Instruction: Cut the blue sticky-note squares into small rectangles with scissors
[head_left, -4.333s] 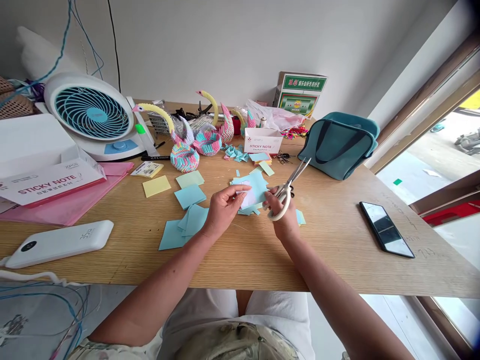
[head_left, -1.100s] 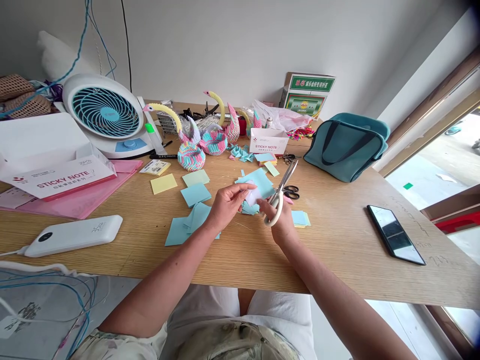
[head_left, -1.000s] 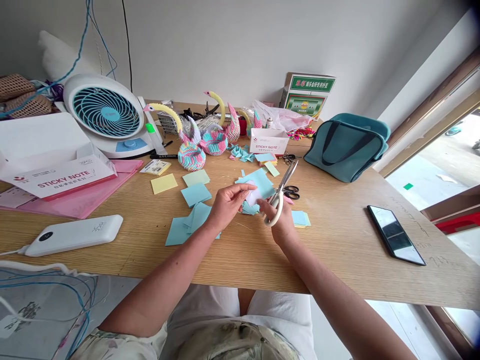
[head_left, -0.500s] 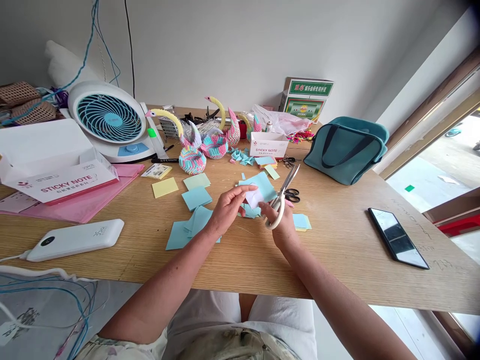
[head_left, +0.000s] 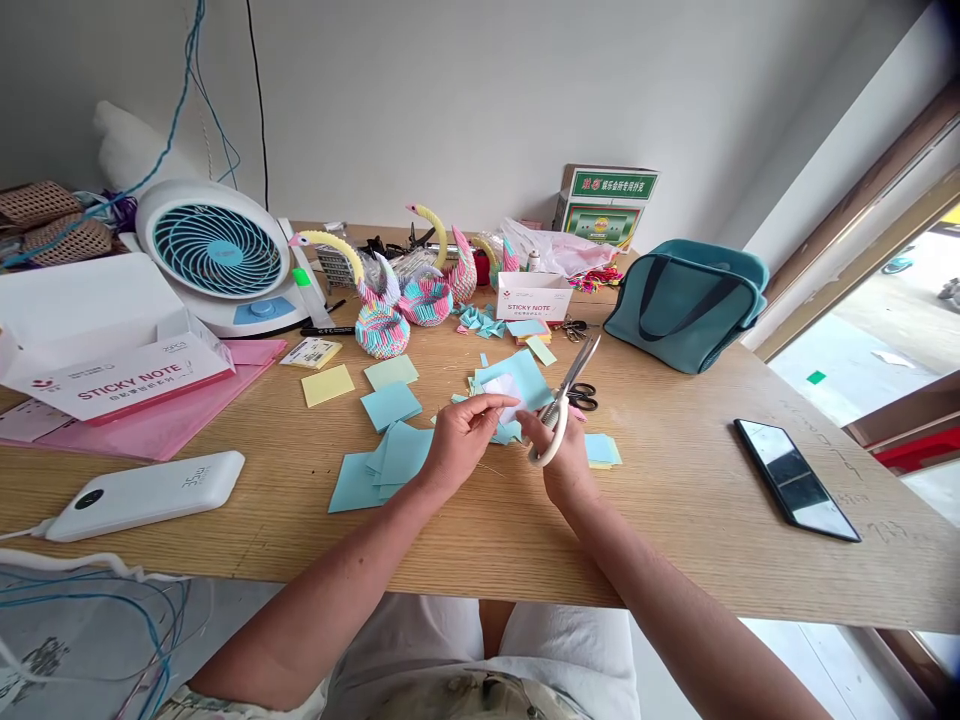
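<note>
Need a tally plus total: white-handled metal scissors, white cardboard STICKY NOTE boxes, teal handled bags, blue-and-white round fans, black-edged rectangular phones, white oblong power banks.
Scissors, in the right hand: 1
STICKY NOTE boxes, left box and right box: 2
Bag: 1
Fan: 1
Phone: 1
Power bank: 1
Total: 7

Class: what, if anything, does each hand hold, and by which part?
Right hand: scissors, by the white handle. Left hand: apparently the white paper, at the fingertips; the exact pinch point cannot be told.
</note>
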